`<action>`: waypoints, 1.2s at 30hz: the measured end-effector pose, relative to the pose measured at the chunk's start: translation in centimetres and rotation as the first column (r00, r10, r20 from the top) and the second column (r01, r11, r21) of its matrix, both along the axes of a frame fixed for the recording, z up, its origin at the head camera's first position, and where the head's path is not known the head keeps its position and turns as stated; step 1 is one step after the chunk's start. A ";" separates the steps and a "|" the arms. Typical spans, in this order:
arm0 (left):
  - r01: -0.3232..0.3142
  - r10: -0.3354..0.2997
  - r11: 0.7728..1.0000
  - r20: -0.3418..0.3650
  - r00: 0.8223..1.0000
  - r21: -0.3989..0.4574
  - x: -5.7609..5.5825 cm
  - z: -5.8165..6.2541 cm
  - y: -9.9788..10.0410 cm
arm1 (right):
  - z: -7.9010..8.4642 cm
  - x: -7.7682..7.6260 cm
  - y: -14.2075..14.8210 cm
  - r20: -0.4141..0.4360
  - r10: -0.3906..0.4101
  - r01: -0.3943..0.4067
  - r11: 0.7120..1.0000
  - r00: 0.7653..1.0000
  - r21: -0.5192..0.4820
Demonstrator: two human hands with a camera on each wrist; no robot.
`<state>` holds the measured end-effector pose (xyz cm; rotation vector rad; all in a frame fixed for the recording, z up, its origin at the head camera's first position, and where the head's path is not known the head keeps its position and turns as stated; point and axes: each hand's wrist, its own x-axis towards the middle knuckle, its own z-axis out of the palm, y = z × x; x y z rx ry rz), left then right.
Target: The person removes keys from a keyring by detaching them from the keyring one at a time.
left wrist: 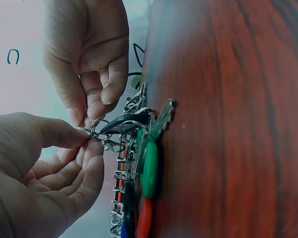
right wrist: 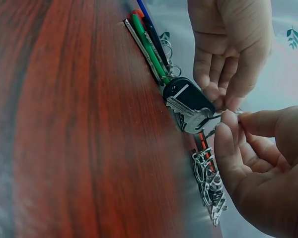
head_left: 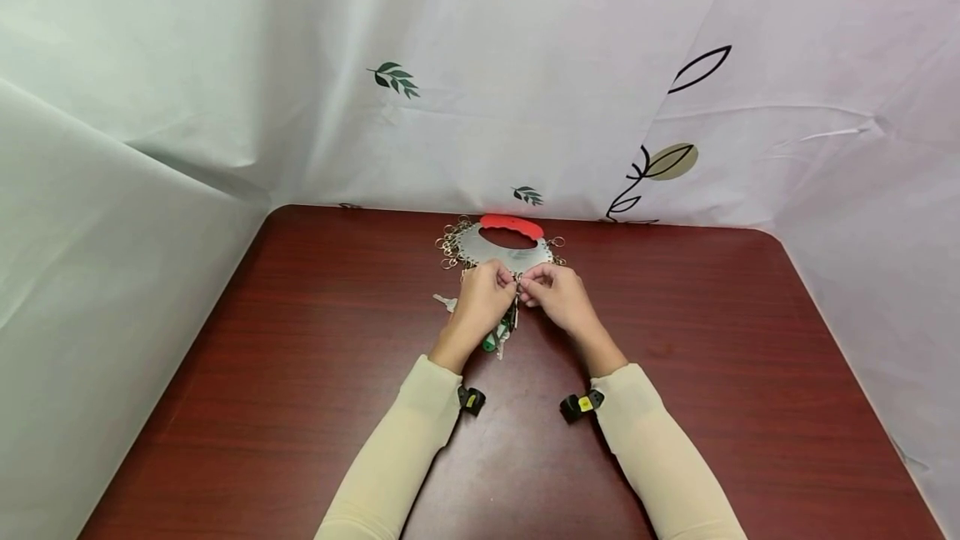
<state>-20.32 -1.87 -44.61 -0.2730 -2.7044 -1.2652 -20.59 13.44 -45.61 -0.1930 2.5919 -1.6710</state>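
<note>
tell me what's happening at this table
A person's left hand and right hand meet at the near edge of a silver plate with a red handle, pinching a small metal ring there. A key, a black tag and a green tag are close by. The plate is on a dark red table.
</note>
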 end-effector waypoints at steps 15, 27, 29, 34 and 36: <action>0.027 -0.027 1.000 -0.018 0.999 -0.007 0.0 0.3 0.2 | 0.1 -0.1 0.3 -0.074 -0.013 0.019 0.996 0.997 0.087; 0.068 -0.066 0.998 -0.106 0.992 0.011 -0.6 0.5 0.0 | 0.2 -0.2 0.7 -0.160 0.020 0.009 0.984 0.987 0.178; 0.113 -0.112 0.994 -0.139 0.984 0.001 -0.8 0.3 -0.3 | 0.3 -0.2 0.7 -0.184 0.027 0.011 0.979 0.983 0.202; 0.250 -0.254 0.967 -0.099 0.962 -0.055 -1.0 0.0 -1.0 | 0.1 0.0 0.7 -0.222 0.047 0.014 0.964 0.974 0.265; 0.287 -0.295 0.953 -0.081 0.952 -0.097 -1.1 0.0 -1.1 | 0.0 0.0 0.7 -0.222 0.043 0.020 0.961 0.974 0.277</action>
